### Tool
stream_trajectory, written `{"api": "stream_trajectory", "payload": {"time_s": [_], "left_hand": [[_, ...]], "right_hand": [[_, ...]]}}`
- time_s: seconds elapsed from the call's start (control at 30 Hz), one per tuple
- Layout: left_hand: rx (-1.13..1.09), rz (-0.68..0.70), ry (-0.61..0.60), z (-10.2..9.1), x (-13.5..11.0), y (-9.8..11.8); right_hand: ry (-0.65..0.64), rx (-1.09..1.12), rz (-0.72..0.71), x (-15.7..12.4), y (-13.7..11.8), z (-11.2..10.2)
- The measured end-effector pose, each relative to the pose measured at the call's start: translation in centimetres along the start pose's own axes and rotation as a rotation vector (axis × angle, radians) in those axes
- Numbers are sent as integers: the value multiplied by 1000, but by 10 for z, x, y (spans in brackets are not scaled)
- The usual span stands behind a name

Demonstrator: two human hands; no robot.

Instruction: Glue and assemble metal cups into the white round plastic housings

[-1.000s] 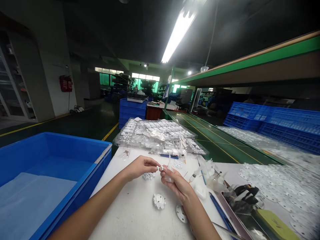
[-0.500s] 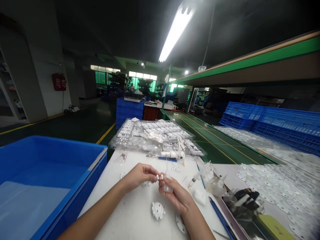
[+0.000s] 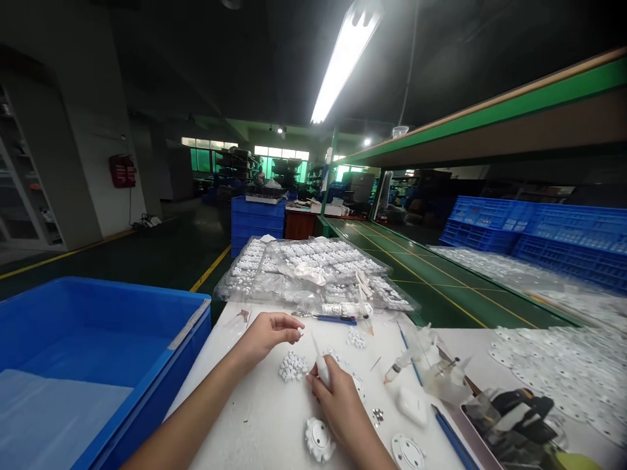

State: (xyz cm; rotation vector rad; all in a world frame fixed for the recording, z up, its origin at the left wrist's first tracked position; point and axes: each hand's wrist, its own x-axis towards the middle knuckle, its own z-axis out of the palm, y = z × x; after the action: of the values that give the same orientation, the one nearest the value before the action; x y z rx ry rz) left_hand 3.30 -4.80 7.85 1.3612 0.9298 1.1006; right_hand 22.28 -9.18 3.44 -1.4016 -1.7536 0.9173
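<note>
My left hand [image 3: 275, 334] pinches a small white part [image 3: 300, 333] between thumb and fingertips, above the white tabletop. Wrapped in my right hand [image 3: 336, 388] is a translucent squeeze bottle [image 3: 322, 369], its thin nozzle pointing up and to the left. A pile of small white parts [image 3: 292, 367] lies between and below the hands. Close under my right hand rests a round white disc with a notched edge [image 3: 319, 439]. A second white disc [image 3: 408, 452] lies farther right, and a few small metal pieces [image 3: 377, 416] are beside my right wrist.
A blue bin [image 3: 142, 313] stands at the left. Bagged trays of white parts [image 3: 318, 261] are stacked at the back of the table. To the right are a white case [image 3: 411, 406], a syringe [image 3: 398, 369], blue pens [image 3: 453, 434] and a tool box [image 3: 477, 424].
My hands have moved apart: the left up and left with a small white part, the right lower with the bottle. The pile of parts and the metal pieces have come into view.
</note>
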Motion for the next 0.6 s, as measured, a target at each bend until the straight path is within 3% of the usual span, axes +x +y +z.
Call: {"api": "stream_trajectory", "payload": {"time_s": [0.17,0.33,0.47,0.6], "left_hand": [[37,32,-4,-2,-12,4],[108,42,-56,0,-22,3],[235,44,-133,11,-15,-2],[450,97,-124,38,6,-12]], "right_hand": [[62,79,5,-3,1,-4],[59,463,-34,-10,-13,-18],[286,610,-67,-13,-16,-45],[549,525,-131,-19,-16,-60]]}}
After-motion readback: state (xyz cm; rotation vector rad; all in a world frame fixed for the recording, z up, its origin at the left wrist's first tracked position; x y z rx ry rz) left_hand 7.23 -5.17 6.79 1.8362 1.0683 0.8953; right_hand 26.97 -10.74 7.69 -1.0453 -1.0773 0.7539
